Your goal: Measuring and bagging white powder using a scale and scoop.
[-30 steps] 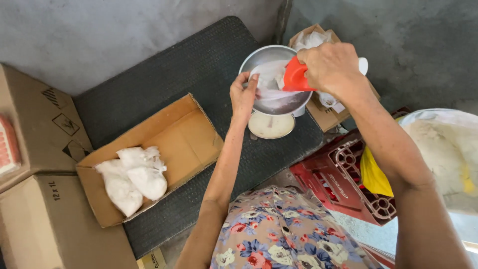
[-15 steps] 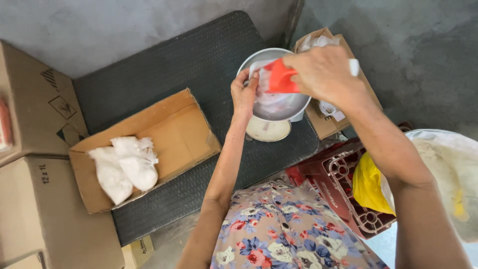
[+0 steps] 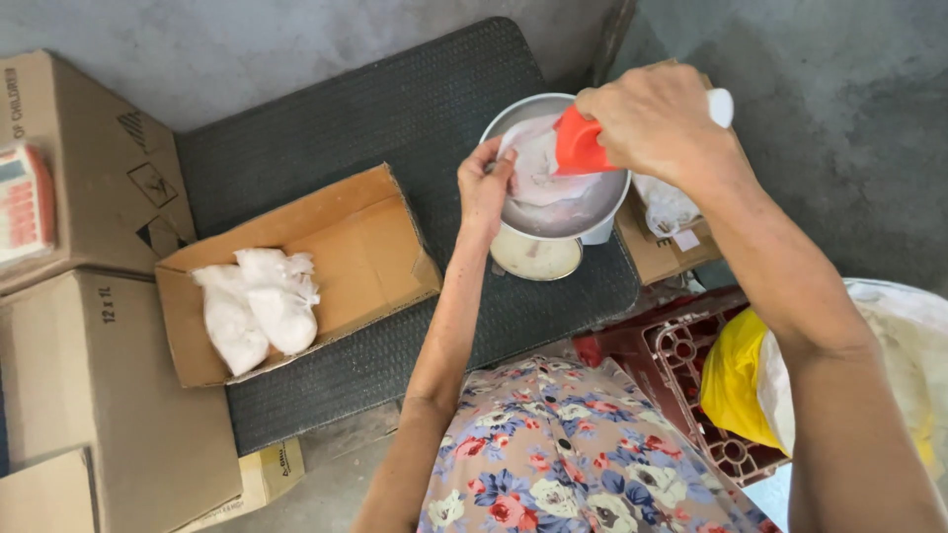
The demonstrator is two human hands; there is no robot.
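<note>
My right hand (image 3: 660,123) grips a red scoop (image 3: 577,145) with a white handle and tips it over a clear plastic bag (image 3: 538,168). The bag lies in the metal pan (image 3: 592,212) of a small weighing scale (image 3: 538,257). My left hand (image 3: 484,186) holds the bag's open edge at the pan's left rim. White powder shows inside the bag.
An open cardboard box (image 3: 365,247) on the dark mat (image 3: 395,109) holds filled white bags (image 3: 257,306). Closed cartons (image 3: 89,365) stack at the left. A small box of plastic bags (image 3: 667,242) sits right of the scale. A red crate (image 3: 681,355) and a yellow-lined white sack (image 3: 889,345) stand at the right.
My right hand has moved the red scoop left over the bag and tipped it further. My left hand has stayed on the bag's edge.
</note>
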